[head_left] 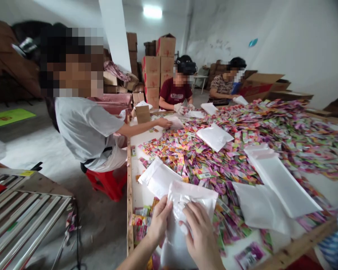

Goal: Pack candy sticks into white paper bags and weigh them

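A white plastic mailing bag lies in front of me over the near part of the table. My left hand pinches its left edge, thumb on top. Across the bag's upper face rests my right hand, its fingers spread and slightly bent. Just beyond is another white bag. To the right, a flat white bag and a long white bag overlap on the heap of small colourful packets. What is inside my bag cannot be seen.
A wooden rim edges the table. At the left, a co-worker on a red stool reaches across it; two more people sit at the far side. A roller conveyor stands on the left. Stacked cartons are behind.
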The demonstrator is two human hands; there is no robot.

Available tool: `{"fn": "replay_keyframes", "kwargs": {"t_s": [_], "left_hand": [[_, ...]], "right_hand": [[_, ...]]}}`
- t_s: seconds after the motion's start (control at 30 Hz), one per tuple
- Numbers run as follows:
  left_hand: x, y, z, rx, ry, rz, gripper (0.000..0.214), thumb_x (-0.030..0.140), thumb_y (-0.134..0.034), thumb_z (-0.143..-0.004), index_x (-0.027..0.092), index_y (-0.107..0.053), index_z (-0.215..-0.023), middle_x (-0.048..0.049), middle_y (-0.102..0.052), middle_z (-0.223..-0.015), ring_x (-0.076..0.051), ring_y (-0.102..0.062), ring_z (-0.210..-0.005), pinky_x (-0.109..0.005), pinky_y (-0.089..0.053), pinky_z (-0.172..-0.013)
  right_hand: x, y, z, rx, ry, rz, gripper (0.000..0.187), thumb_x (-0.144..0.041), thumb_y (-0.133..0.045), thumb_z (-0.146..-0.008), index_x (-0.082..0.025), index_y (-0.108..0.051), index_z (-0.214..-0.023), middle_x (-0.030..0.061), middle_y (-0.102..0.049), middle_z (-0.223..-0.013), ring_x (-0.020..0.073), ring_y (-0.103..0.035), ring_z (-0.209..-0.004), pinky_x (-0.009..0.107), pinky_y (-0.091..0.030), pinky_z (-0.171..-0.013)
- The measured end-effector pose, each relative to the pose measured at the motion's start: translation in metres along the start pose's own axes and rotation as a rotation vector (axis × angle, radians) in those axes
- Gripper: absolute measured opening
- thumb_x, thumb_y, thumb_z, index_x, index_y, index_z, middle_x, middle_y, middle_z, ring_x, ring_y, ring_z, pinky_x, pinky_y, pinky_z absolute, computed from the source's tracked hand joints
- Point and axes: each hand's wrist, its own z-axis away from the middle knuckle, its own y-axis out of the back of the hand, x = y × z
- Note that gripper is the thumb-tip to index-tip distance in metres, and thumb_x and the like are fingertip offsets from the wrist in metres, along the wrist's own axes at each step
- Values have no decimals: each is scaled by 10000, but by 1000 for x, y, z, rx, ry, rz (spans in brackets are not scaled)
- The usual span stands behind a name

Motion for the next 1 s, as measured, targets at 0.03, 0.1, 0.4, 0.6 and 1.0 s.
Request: {"fn": "replay_keyframes", "kwargs": {"t_s": [0.03,0.1,0.4,0.6,1.0], "left_hand": [[0,1,-1,-8,12,14,230,378,-545,-861,195,-621,-979,-14,-627,-857,-160,-544,-828,-273,-412,-818],[1,4,-2,-23,22,38,244,376,-537,-866,195,-650,-985,-23,-653,-879,-170,-560,-853,-288,-411,-845],[0,8,-8,-91,-38,62,321,335,-766,-661,188,-717,-943,-46,-709,-884,-228,-615,-833,-344,-449,-820],[8,3,-8,-38,-141,6,453,350,-731,-708,229,-656,-1139,-59,-661,-1142,-275,-545,-1130,-387,-391,-1006],[4,8,-6,15,40,26,559,352,-749,-687,215,-580,-1203,-56,-674,-1130,-214,-624,-938,-306,-474,-827]], "right_hand": [[3,-6,-4,-20,10,21,388,-155,-493,-823,-217,-531,-1204,104,-606,-1182,299,-545,-1118,472,-491,-878],[13,-17,-9,-17,39,19,407,-128,-451,-815,-211,-526,-1206,89,-615,-1191,294,-546,-1133,487,-482,-900],[15,-32,-39,56,4,-145,394,-122,-441,-812,-222,-519,-1185,95,-600,-1123,253,-567,-1065,410,-505,-851],[-5,-35,-74,63,-105,-108,292,-220,-558,-795,-212,-549,-1087,95,-584,-1001,266,-548,-957,431,-484,-806],[29,13,-91,324,-670,-934,104,-328,-556,-786,-225,-545,-791,13,-605,-750,175,-580,-709,322,-476,-652]]}}
